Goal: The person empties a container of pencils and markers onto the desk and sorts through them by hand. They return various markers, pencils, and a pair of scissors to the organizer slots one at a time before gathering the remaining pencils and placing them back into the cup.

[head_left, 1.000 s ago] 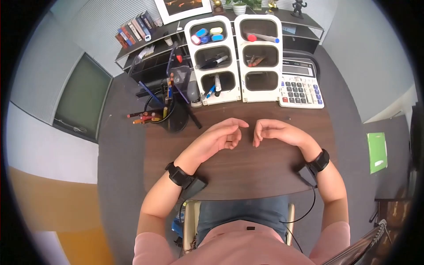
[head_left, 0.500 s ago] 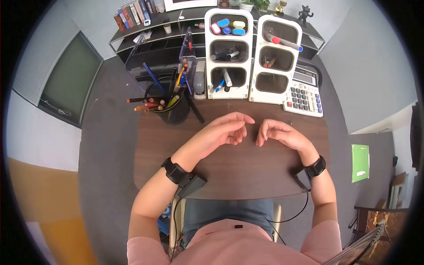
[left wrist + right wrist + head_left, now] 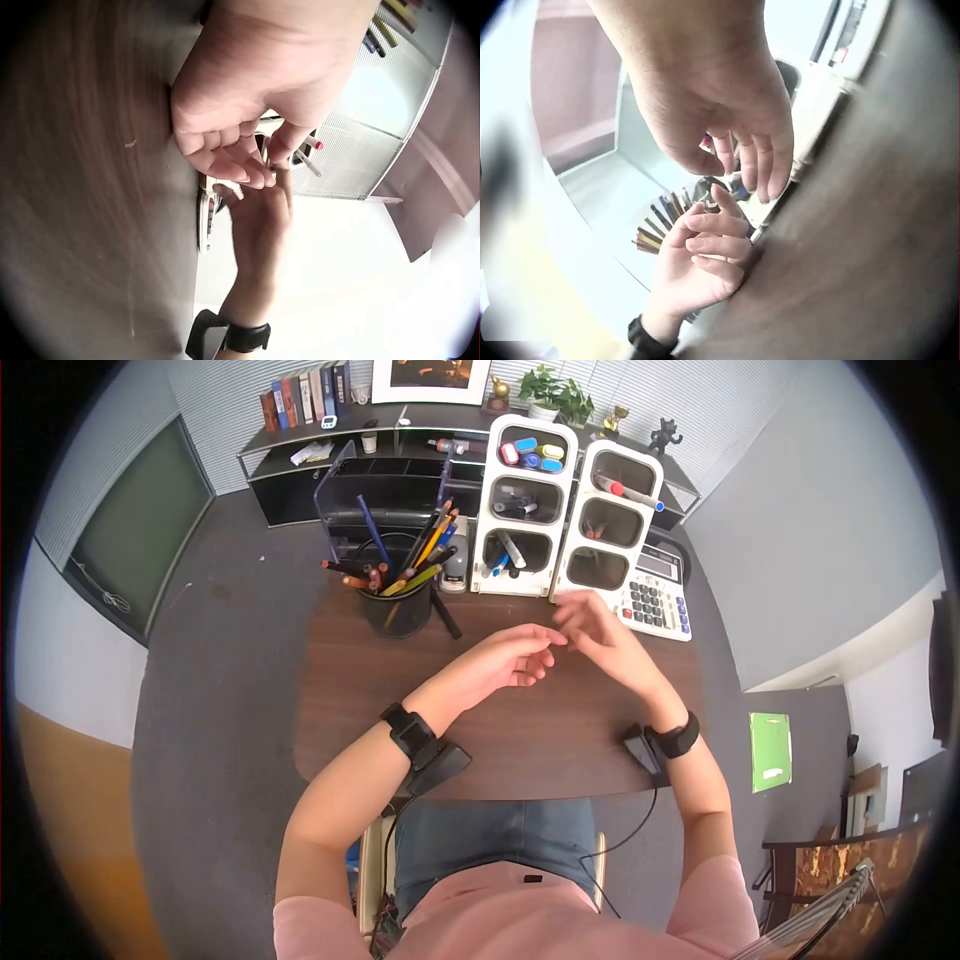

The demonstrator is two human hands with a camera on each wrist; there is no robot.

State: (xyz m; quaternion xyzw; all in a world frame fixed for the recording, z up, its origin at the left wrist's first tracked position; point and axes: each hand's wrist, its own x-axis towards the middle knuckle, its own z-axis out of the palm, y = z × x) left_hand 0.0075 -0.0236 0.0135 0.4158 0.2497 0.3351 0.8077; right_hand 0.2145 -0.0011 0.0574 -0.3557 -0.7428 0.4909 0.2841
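Observation:
Over the wooden desk, my left hand [image 3: 510,662] holds nothing, its fingers loosely bent and palm turned inward. My right hand [image 3: 603,643], also holding nothing, is raised just in front of the right white organizer [image 3: 617,498], fingers relaxed and slightly blurred. In the head view its fingertips overlap the left hand's fingertips. The left white organizer [image 3: 510,582] stands beside it, with markers [image 3: 538,453] in its top compartment and pens [image 3: 511,548] lower down. A red-capped and a blue-capped marker stick out of the right organizer's top compartment.
A black mesh cup [image 3: 398,617] of pencils stands at the desk's back left, with a black stick-like object [image 3: 447,615] beside it. A white calculator [image 3: 655,607] lies right of the organizers. Behind, a shelf carries books [image 3: 305,398] and a plant [image 3: 545,390].
The right hand has risen forward and left, toward the organizers and the left hand's fingertips. My left hand keeps nearly the same pose. The head view has shifted.

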